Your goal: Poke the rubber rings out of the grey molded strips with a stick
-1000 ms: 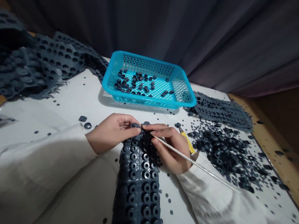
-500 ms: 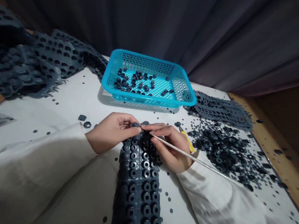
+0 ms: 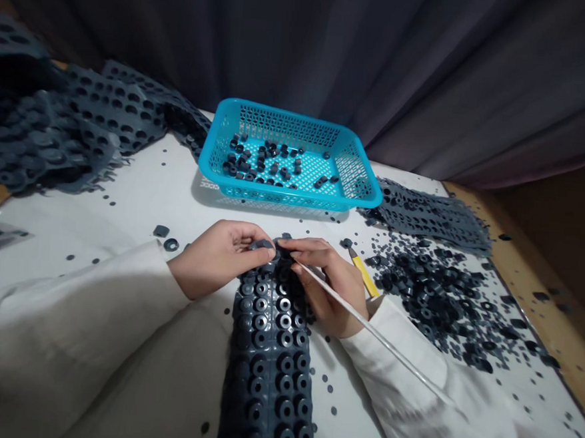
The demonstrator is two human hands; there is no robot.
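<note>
A long dark rubber sheet (image 3: 272, 351) with rows of raised, ring-shaped parts runs from the near edge up to my hands. At its far end, my left hand (image 3: 225, 251) is closed, thumb and forefinger pinching a small dark rubber piece (image 3: 262, 245). My right hand (image 3: 333, 282) is closed around a thin, pale rod (image 3: 365, 322), which slants back over the right sleeve. The rod's tip and the right fingertips are at the sheet's far end, close to the left fingertips. Exactly what the tip touches is hidden.
A blue plastic basket (image 3: 289, 195) beyond my hands holds several small black rubber parts. A yellow-handled tool (image 3: 365, 274) lies beside a pile of loose parts (image 3: 432, 289) on the right. Perforated sheets lie at left (image 3: 115, 103) and right (image 3: 433, 215).
My right hand has turned slightly, and the rod's rear end has swung down toward the forearm. More of the yellow handle shows. My left hand keeps its pinch in nearly the same place.
</note>
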